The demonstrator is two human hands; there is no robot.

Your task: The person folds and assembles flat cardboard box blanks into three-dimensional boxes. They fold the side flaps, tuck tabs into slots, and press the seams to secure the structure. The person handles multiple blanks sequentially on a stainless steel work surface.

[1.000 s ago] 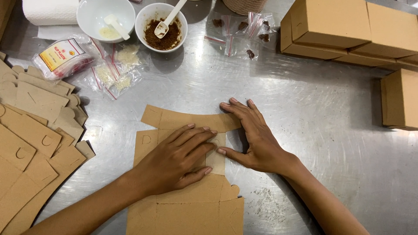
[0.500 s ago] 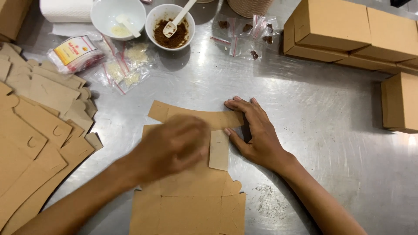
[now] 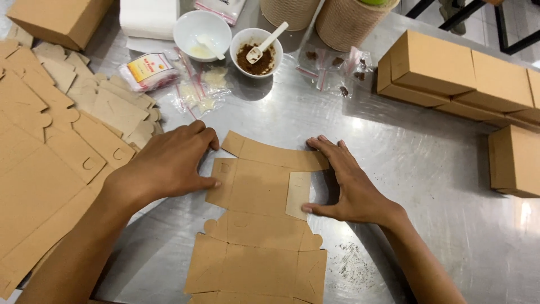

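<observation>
My left hand (image 3: 169, 163) has slid off the die-cut cardboard box blank (image 3: 261, 225); both open hands, right hand (image 3: 349, 186) included, now flank its side flaps, grasping nothing.

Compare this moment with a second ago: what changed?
The left hand slid off the middle of the flat cardboard box blank to its left edge. The right hand stayed at the right edge, thumb on the folded side flap. The blank stayed on the steel table.
</observation>
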